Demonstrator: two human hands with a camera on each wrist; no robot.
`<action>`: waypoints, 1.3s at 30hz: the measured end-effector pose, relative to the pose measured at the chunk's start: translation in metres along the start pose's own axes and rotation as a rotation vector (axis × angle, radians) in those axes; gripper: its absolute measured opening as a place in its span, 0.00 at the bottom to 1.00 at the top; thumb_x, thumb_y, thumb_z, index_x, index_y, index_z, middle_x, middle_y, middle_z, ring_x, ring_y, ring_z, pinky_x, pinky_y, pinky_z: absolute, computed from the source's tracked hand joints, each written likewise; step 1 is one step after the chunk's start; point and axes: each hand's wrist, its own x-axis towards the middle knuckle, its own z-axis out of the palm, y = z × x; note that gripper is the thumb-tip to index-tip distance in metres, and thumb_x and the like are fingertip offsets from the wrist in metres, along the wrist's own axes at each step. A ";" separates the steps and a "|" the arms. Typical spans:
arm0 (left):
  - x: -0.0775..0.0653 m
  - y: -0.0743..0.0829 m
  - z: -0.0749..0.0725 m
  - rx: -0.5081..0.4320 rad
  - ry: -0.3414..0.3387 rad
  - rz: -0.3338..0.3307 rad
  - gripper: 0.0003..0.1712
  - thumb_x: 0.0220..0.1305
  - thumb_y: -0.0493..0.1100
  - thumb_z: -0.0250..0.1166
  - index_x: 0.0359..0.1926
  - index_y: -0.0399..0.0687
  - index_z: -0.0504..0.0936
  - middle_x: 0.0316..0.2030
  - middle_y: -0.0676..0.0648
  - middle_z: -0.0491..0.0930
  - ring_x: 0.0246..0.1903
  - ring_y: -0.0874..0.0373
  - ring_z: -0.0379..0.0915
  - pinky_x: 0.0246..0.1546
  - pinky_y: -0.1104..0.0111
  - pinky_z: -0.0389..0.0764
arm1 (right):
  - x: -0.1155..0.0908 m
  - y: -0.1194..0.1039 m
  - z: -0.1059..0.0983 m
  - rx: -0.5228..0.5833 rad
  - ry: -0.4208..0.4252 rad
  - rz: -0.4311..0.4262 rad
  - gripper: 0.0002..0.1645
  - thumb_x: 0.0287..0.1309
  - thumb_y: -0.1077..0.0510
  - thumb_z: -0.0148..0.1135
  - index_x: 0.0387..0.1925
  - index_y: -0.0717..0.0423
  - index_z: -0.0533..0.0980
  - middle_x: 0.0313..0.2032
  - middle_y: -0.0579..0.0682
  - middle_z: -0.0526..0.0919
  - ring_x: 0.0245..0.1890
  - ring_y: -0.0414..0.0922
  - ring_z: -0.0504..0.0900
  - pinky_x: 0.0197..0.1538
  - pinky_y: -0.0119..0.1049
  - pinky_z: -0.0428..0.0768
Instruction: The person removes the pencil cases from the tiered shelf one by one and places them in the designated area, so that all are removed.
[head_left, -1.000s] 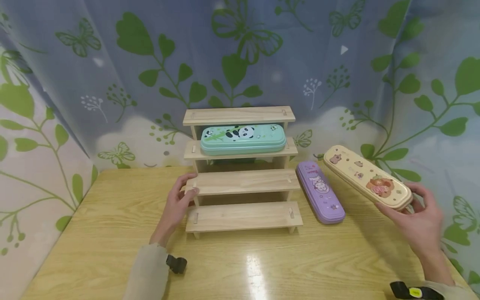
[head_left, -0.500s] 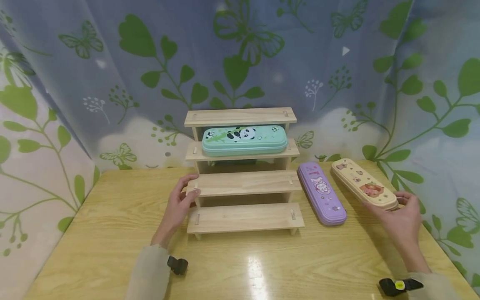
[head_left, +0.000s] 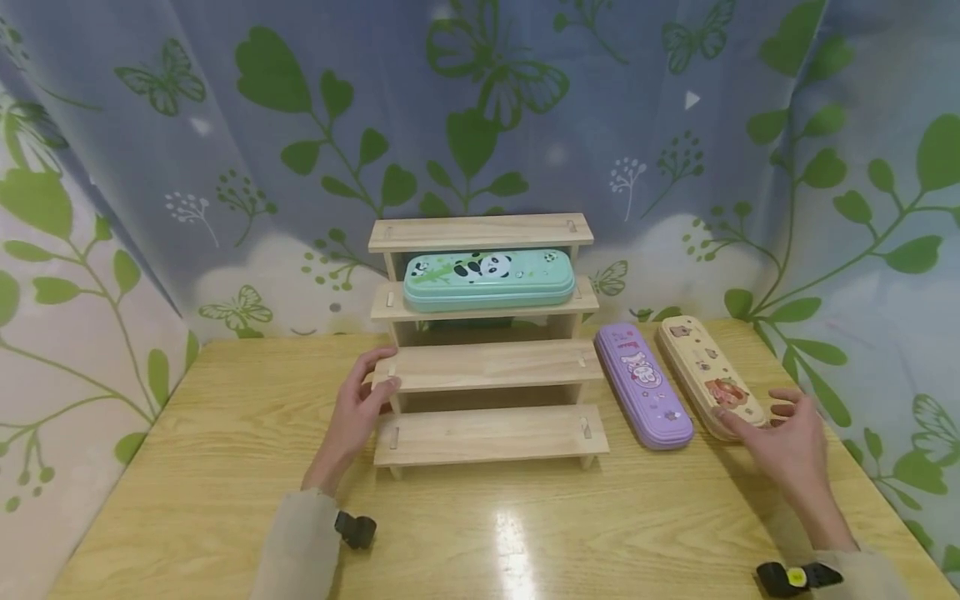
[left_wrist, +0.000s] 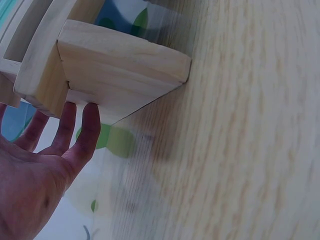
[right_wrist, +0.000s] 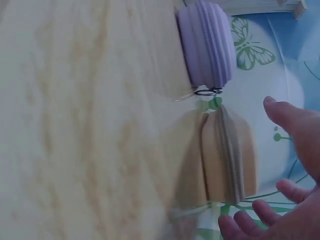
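My left hand [head_left: 362,404] grips the left end of a stepped wooden display shelf [head_left: 487,437], thumb on top of the second step from the bottom. In the left wrist view, its fingers [left_wrist: 89,130] touch the wood from below. My right hand [head_left: 791,442] is spread beside the near end of a cream-yellow zippered pencil case [head_left: 705,371], which lies on the table. The right wrist view shows a gap between that hand [right_wrist: 295,200] and the case [right_wrist: 227,160]. Left of it lies a purple zippered pencil case [head_left: 643,387]. A mint-green panda pencil case [head_left: 489,282] sits on the step below the top.
The shelf stands on a wood-grain table [head_left: 480,533]. Behind it hangs a blue-and-white curtain [head_left: 570,108] printed with leaves and butterflies, which also closes off both sides. The two lying cases are close together, to the right of the shelf.
My right hand lowered the cream-yellow pencil case to the table, turned it nearer parallel to the purple one, and let go. The left hand has stayed on the shelf.
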 end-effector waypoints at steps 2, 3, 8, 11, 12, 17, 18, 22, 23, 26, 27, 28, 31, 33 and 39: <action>0.000 0.000 0.000 0.006 0.001 0.004 0.24 0.78 0.42 0.55 0.71 0.56 0.69 0.66 0.43 0.67 0.47 0.54 0.78 0.47 0.60 0.85 | -0.001 -0.002 -0.002 0.001 0.007 -0.031 0.53 0.58 0.39 0.73 0.71 0.66 0.61 0.65 0.73 0.65 0.60 0.67 0.69 0.46 0.41 0.69; 0.000 -0.001 0.000 0.010 0.003 0.005 0.24 0.77 0.42 0.55 0.71 0.56 0.69 0.67 0.43 0.67 0.47 0.54 0.77 0.47 0.60 0.85 | -0.001 -0.004 -0.003 -0.002 0.026 -0.053 0.51 0.58 0.40 0.72 0.70 0.65 0.63 0.65 0.73 0.67 0.60 0.67 0.69 0.47 0.42 0.68; 0.000 -0.002 0.000 0.016 0.011 0.007 0.24 0.77 0.42 0.55 0.70 0.57 0.69 0.70 0.43 0.65 0.48 0.45 0.77 0.45 0.60 0.84 | -0.002 -0.018 -0.004 0.035 0.152 -0.186 0.36 0.59 0.47 0.73 0.63 0.60 0.75 0.61 0.63 0.74 0.52 0.43 0.74 0.43 0.21 0.69; 0.000 -0.002 0.000 0.022 0.013 0.004 0.24 0.77 0.43 0.55 0.70 0.57 0.69 0.70 0.44 0.64 0.49 0.42 0.77 0.45 0.60 0.84 | -0.002 -0.035 -0.001 0.091 0.189 -0.276 0.30 0.57 0.52 0.75 0.59 0.59 0.79 0.56 0.55 0.77 0.45 0.26 0.70 0.39 0.11 0.70; 0.000 -0.002 0.000 0.025 0.014 0.003 0.24 0.77 0.43 0.55 0.70 0.57 0.69 0.70 0.44 0.64 0.49 0.44 0.77 0.45 0.60 0.85 | -0.002 -0.041 0.000 0.114 0.195 -0.304 0.29 0.56 0.54 0.75 0.58 0.59 0.79 0.54 0.53 0.78 0.44 0.22 0.69 0.40 0.11 0.71; -0.001 -0.001 -0.001 0.039 0.017 0.003 0.24 0.77 0.44 0.55 0.70 0.58 0.69 0.71 0.44 0.64 0.48 0.51 0.78 0.47 0.60 0.85 | 0.000 -0.076 0.009 0.175 0.184 -0.452 0.27 0.55 0.57 0.76 0.56 0.60 0.80 0.52 0.56 0.82 0.45 0.19 0.73 0.41 0.13 0.75; -0.001 -0.001 -0.001 0.039 0.019 0.005 0.24 0.77 0.44 0.55 0.70 0.58 0.69 0.71 0.43 0.64 0.47 0.51 0.78 0.46 0.60 0.85 | 0.000 -0.083 0.011 0.183 0.174 -0.479 0.27 0.55 0.58 0.76 0.56 0.60 0.80 0.53 0.57 0.82 0.45 0.19 0.73 0.42 0.13 0.75; 0.000 -0.002 0.000 0.026 0.018 0.012 0.24 0.77 0.44 0.56 0.70 0.57 0.70 0.70 0.43 0.65 0.47 0.48 0.78 0.45 0.63 0.85 | 0.003 -0.110 0.017 0.203 0.121 -0.586 0.29 0.56 0.59 0.75 0.60 0.58 0.78 0.55 0.57 0.81 0.48 0.19 0.72 0.45 0.14 0.74; 0.000 -0.002 0.000 0.023 0.015 0.016 0.24 0.77 0.43 0.56 0.70 0.56 0.69 0.70 0.43 0.64 0.47 0.46 0.78 0.44 0.64 0.85 | 0.003 -0.116 0.019 0.210 0.107 -0.606 0.30 0.56 0.60 0.75 0.60 0.58 0.78 0.55 0.57 0.81 0.49 0.20 0.72 0.46 0.14 0.74; 0.001 -0.003 0.000 0.009 0.013 0.018 0.24 0.77 0.43 0.56 0.70 0.55 0.70 0.69 0.43 0.65 0.48 0.41 0.78 0.43 0.66 0.85 | 0.006 -0.134 0.025 0.227 0.072 -0.658 0.31 0.57 0.60 0.74 0.62 0.58 0.77 0.57 0.57 0.81 0.50 0.21 0.72 0.48 0.17 0.74; 0.001 -0.003 0.000 0.005 0.009 0.019 0.24 0.77 0.42 0.55 0.70 0.55 0.70 0.68 0.42 0.66 0.48 0.40 0.78 0.43 0.67 0.85 | 0.006 -0.140 0.027 0.225 0.067 -0.673 0.31 0.57 0.60 0.74 0.62 0.58 0.77 0.57 0.57 0.81 0.50 0.23 0.73 0.48 0.18 0.75; 0.001 -0.003 0.000 0.002 0.011 0.017 0.23 0.77 0.42 0.56 0.70 0.55 0.70 0.67 0.42 0.66 0.48 0.40 0.78 0.42 0.67 0.85 | 0.007 -0.145 0.030 0.227 0.062 -0.690 0.31 0.57 0.61 0.74 0.63 0.58 0.77 0.58 0.57 0.81 0.51 0.25 0.74 0.48 0.19 0.75; 0.001 -0.003 0.000 -0.001 0.014 0.015 0.23 0.76 0.42 0.56 0.69 0.56 0.70 0.67 0.43 0.67 0.48 0.41 0.78 0.42 0.68 0.85 | 0.011 -0.159 0.039 0.232 0.039 -0.730 0.32 0.56 0.62 0.74 0.63 0.59 0.76 0.59 0.58 0.81 0.54 0.39 0.78 0.48 0.22 0.75; 0.001 -0.003 -0.001 -0.003 0.012 0.017 0.23 0.76 0.42 0.56 0.70 0.55 0.70 0.67 0.43 0.66 0.47 0.42 0.78 0.41 0.68 0.84 | 0.014 -0.167 0.045 0.242 0.016 -0.741 0.32 0.56 0.63 0.74 0.63 0.59 0.76 0.60 0.59 0.80 0.55 0.48 0.79 0.49 0.24 0.77; 0.002 -0.003 -0.001 -0.010 0.010 0.023 0.24 0.76 0.42 0.56 0.70 0.54 0.70 0.69 0.43 0.64 0.45 0.43 0.78 0.40 0.68 0.84 | 0.021 -0.190 0.057 0.282 -0.077 -0.717 0.31 0.60 0.59 0.72 0.63 0.62 0.74 0.61 0.61 0.79 0.57 0.56 0.79 0.55 0.46 0.80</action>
